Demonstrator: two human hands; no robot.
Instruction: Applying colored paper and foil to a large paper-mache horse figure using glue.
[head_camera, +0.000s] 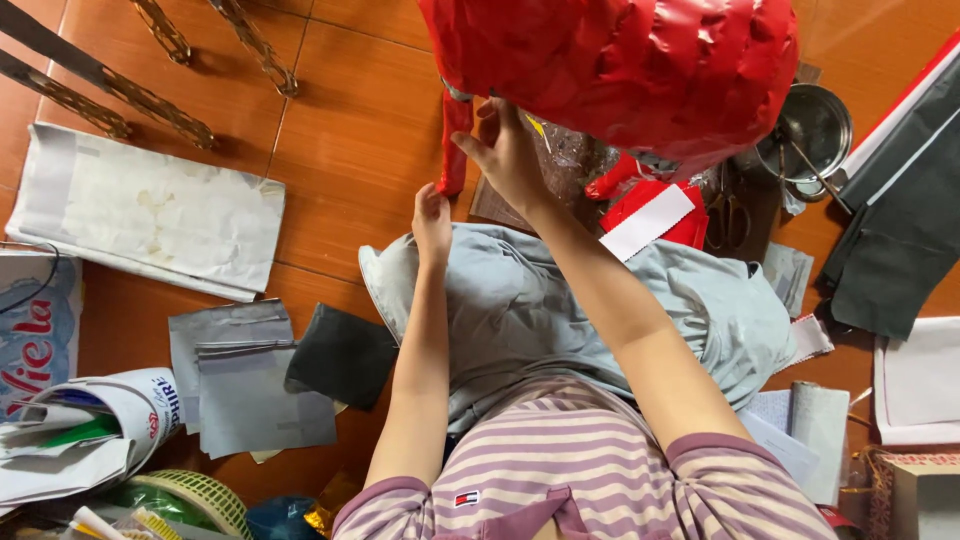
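Red thing: big rounded shape (640, 70) covered in crinkled red paper, top centre, raised over the lap, bottom edge tipped toward the person, likely so both hands can get under it.
Red leg: narrow red strip or leg (455, 145) hangs from its left lower edge, above the floor.
Left hand: left hand (432, 222) just below the leg's tip, fingers lightly curled and touching it; pinch or only contact, cannot tell.
Right hand: right hand (505, 150) up against the underside of the red thing, fingers spread and half open, pressing or steadying the paper, not wrapped round anything.
Lap: grey cloth (560, 310) spread over the legs, probably as a work surface under the red thing.
Floor: orange tiles (340, 130); person sits on them, materials all around within arm's reach.
Left side: large white sheet (150, 210), grey paper sheets (245, 385), dark square (340, 355), rolled papers (90, 425), tape roll (195, 492).
Right side: steel bowl (812, 130) with a stick in it, scissors (728, 215) beside it, red and white paper pieces (655, 215), dark grey sheets (900, 230).
Top left: metal chair legs (150, 100).
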